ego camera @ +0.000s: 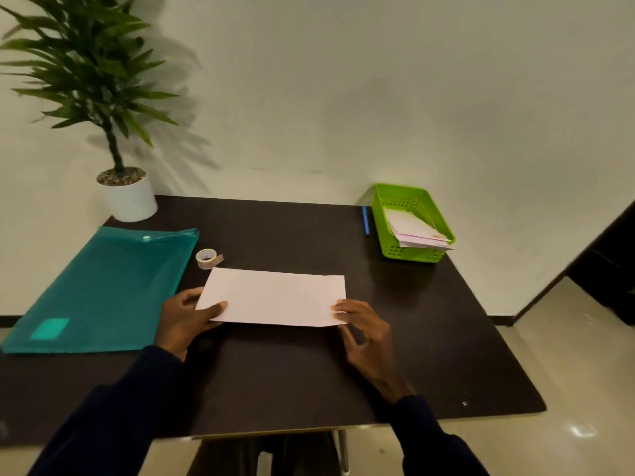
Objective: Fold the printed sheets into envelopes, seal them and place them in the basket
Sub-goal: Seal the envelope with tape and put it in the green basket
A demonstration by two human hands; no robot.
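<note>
Dark tabletop (275, 372) against a pale wall is what we look down on, with one sheet (275, 297) of white paper lying flat near its middle, long side toward us. We see two hands on it, one at each near corner. Our left hand (187, 321) grips the near left corner, thumb on top of the paper and fingers curled around the left edge. Our right hand (364, 333) rests its fingertips on the near right corner, fingers spread and pressing down, not closed around anything.

Just beyond the sheet's far left corner stands one roll of clear tape (207, 258). Left of that lies one teal plastic folder (103, 286), and behind it one potted plant (127, 190) in a white pot. At the far right corner sits one green basket (405, 250) holding a few folded envelopes (417, 231); we cannot count them exactly. One blue pen (365, 219) lies just beside the basket's left wall.
</note>
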